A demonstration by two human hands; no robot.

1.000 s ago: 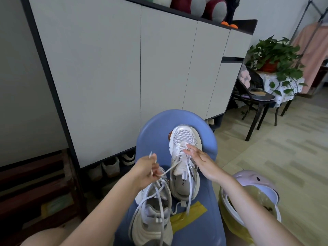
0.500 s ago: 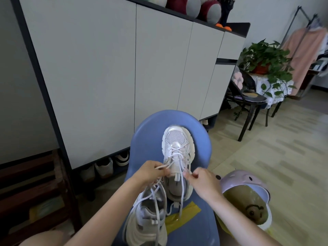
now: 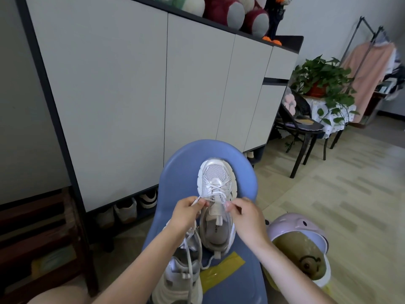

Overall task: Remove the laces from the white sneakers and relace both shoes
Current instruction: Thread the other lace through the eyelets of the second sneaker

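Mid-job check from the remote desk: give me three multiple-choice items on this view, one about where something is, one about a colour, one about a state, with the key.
1. Where does the far sneaker lie?
A. on the floor by the cabinet
B. on the blue chair
C. on the black chair by the plant

2. What colour is the tape strip on the seat?
A. yellow
B. red
C. green

3. What are the left hand and the right hand doing?
A. both lie flat on the seat
B. one lifts the near sneaker
C. each pinches a lace of the far sneaker

Key: 1 B, the shoe rests toe-away on the blue seat. 2 A, the strip beside the shoe's heel is yellow. 3 C, the fingertips of both hands close on white lace strands at the shoe's upper eyelets.
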